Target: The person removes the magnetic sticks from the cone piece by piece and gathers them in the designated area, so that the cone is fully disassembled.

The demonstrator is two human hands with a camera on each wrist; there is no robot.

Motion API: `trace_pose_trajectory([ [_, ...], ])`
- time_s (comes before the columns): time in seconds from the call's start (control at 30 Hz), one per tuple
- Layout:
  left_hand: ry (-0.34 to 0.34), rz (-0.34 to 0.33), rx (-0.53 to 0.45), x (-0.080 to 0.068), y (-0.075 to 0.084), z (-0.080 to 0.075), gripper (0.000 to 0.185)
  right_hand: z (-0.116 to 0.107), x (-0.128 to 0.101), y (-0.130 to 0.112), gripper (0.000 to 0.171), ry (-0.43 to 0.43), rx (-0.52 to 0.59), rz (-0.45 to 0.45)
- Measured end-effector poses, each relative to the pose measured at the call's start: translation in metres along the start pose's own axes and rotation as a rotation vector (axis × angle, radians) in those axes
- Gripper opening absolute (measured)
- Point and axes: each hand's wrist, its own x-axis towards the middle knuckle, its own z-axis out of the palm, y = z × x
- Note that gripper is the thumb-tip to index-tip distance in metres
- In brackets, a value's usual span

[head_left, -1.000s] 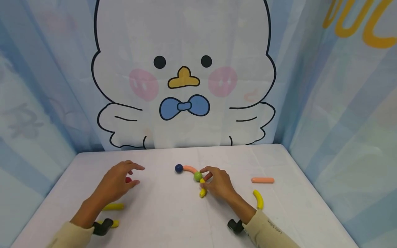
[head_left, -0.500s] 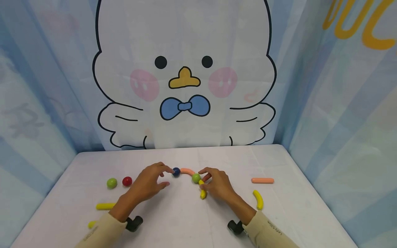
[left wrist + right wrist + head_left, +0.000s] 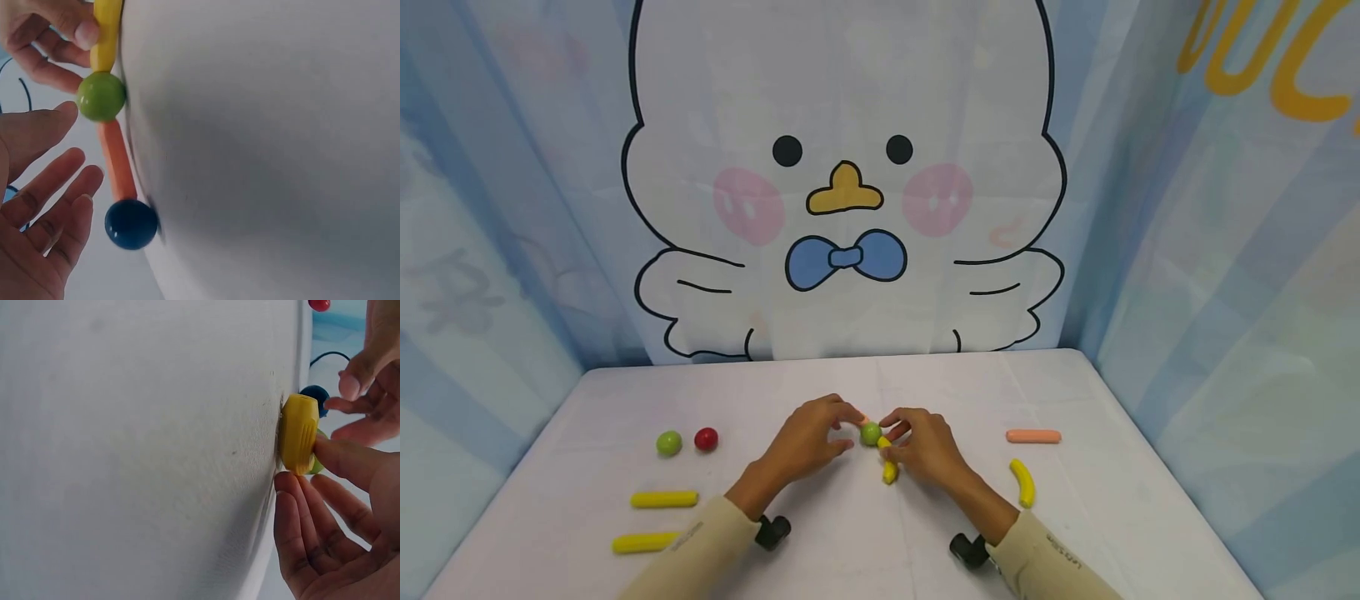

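A joined chain lies on the white table point(image 3: 835, 542): a dark blue ball point(image 3: 131, 225), an orange curved rod point(image 3: 117, 159), a green ball point(image 3: 101, 97) and a yellow curved rod point(image 3: 890, 472). My right hand point(image 3: 928, 446) pinches the yellow curved rod between thumb and fingers beside the green ball. My left hand point(image 3: 812, 433) hovers over the chain's left part, fingers spread and relaxed, and in the head view it hides the blue ball and most of the orange rod. In the left wrist view its thumb tip is right at the green ball.
On the left lie a loose green ball point(image 3: 668, 443), a red ball point(image 3: 706, 439) and two straight yellow rods point(image 3: 664, 499), one partly behind the left sleeve. A straight orange rod point(image 3: 1033, 436) and another curved yellow rod point(image 3: 1022, 483) lie on the right.
My left hand has moved right, from above the red ball, past the blue ball, to the green ball. The chain has shifted slightly; my right hand stays at the yellow curved rod.
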Motion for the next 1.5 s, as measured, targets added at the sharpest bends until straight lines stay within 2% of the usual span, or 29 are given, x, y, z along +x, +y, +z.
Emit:
trace_pose_trajectory([
  [0.17, 0.0, 0.035, -0.025, 0.011, 0.002, 0.009, 0.034, 0.0, 0.001, 0.001, 0.026, 0.024, -0.03, 0.006],
  [0.33, -0.011, 0.028, -0.041, 0.019, 0.003, 0.015, 0.032, 0.0, 0.0, 0.001, 0.021, 0.029, -0.05, -0.001],
  [0.53, -0.027, 0.021, -0.016, 0.024, 0.003, 0.021, 0.029, 0.001, -0.001, -0.002, 0.022, 0.011, -0.058, 0.021],
  [0.87, -0.03, 0.021, 0.003, 0.025, 0.001, 0.023, 0.029, 0.001, -0.001, -0.006, 0.019, 0.019, -0.077, 0.02],
  [1.1, -0.036, 0.007, -0.02, 0.024, 0.0, 0.023, 0.029, -0.002, -0.006, -0.009, 0.016, -0.021, -0.086, 0.038],
  [1.37, -0.041, 0.011, -0.003, 0.023, 0.0, 0.023, 0.03, -0.014, -0.019, -0.01, 0.017, -0.022, -0.082, 0.044],
  [1.5, -0.053, 0.003, -0.005, 0.023, 0.001, 0.023, 0.03, -0.022, -0.026, -0.007, 0.017, 0.01, -0.083, 0.054],
])
